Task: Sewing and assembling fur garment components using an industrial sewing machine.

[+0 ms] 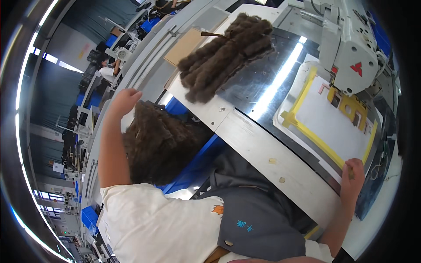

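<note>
My left hand (126,101) is raised at the left with its fingers curled. It is right by the upper edge of a heap of dark brown fur (164,140), and whatever the fingers hold is hidden. My right hand (353,177) is closed at the near right corner of a flat white template board (326,118) edged in yellow tape. A small yellowish bit shows between its fingers, too small to name. On the board lies a yellow plate with cut-outs (348,108), below the head of a white sewing machine (353,59).
A bundle of brown fur strips (226,55), tied with a dark band, rests across the table's far side beside a shiny metal plate (267,83). The heap of fur sits over a blue bin (193,162). Cardboard (183,46) lies behind. Another person (108,70) sits farther off.
</note>
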{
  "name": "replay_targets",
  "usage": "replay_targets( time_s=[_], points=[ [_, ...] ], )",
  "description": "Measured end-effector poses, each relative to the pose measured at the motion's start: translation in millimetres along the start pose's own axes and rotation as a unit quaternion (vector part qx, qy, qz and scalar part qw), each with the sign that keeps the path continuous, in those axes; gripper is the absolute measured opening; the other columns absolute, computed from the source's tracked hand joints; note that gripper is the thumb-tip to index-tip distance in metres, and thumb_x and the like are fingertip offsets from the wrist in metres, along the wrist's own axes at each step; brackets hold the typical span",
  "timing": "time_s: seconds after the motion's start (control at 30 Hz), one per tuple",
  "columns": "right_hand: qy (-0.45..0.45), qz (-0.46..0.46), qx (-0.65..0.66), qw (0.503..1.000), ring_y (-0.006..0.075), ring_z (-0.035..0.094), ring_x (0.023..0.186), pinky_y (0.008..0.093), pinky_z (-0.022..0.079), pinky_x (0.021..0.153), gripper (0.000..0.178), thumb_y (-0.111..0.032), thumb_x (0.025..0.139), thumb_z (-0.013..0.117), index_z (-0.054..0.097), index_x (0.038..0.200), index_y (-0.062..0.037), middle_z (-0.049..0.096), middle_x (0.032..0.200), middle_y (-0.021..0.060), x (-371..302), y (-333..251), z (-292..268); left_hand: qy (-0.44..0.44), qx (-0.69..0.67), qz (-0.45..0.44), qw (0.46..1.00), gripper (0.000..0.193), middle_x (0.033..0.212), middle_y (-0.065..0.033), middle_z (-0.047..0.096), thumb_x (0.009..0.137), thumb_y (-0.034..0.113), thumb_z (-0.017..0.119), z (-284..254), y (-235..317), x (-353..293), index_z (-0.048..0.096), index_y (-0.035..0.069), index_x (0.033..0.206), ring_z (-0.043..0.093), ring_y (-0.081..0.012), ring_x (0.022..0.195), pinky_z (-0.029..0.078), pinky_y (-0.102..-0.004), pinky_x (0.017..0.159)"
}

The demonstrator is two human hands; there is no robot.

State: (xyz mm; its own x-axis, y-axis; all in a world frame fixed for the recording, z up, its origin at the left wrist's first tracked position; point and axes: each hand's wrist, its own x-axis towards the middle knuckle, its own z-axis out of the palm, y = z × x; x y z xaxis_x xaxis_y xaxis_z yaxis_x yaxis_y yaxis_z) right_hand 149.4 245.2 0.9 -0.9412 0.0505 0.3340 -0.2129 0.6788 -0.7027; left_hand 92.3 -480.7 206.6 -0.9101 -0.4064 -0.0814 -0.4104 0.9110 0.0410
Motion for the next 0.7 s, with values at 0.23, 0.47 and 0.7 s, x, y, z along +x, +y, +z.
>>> replay_targets(
  time_s=[0.23, 0.47, 0.7],
  points=[
    [-0.004, 0.022, 0.001, 1.0, 0.0284, 0.062, 0.095, 0.0346, 0.049, 0.089, 0.008, 0.002, 0.089, 0.064, 0.062, 0.097, 0.0009, 0.061, 0.1, 0.0132, -2, 3, 2, -0.148, 0.038, -0.137, 0.979, 0.05, 0.1, -0.0162, 0.079, 0.085, 0.048, 0.077, 48, -107, -24, 0.079, 0.002, 0.106, 0.074, -0.0317, 0.097, 0.056, -0.0432, 0.089],
    [-0.003, 0.008, -0.006, 1.0, 0.0289, 0.062, 0.094, 0.0348, 0.049, 0.088, 0.008, 0.001, 0.088, 0.065, 0.062, 0.095, 0.0007, 0.061, 0.099, 0.0129, -2, 11, 5, -0.1, 0.045, -0.086, 0.99, 0.058, 0.104, -0.0183, 0.078, 0.078, 0.052, 0.083, 57, -124, -23, 0.079, 0.001, 0.107, 0.074, -0.0334, 0.098, 0.056, -0.0442, 0.088],
    [-0.01, 0.022, 0.001, 1.0, 0.0294, 0.063, 0.091, 0.0353, 0.05, 0.086, 0.009, 0.002, 0.086, 0.065, 0.062, 0.094, 0.0015, 0.061, 0.096, 0.0136, -1, 2, 3, -0.145, 0.111, -0.114, 0.977, 0.055, 0.1, -0.0196, 0.078, 0.077, 0.053, 0.083, 52, -111, -20, 0.08, 0.003, 0.098, 0.074, -0.0337, 0.096, 0.056, -0.0453, 0.087]
  ],
)
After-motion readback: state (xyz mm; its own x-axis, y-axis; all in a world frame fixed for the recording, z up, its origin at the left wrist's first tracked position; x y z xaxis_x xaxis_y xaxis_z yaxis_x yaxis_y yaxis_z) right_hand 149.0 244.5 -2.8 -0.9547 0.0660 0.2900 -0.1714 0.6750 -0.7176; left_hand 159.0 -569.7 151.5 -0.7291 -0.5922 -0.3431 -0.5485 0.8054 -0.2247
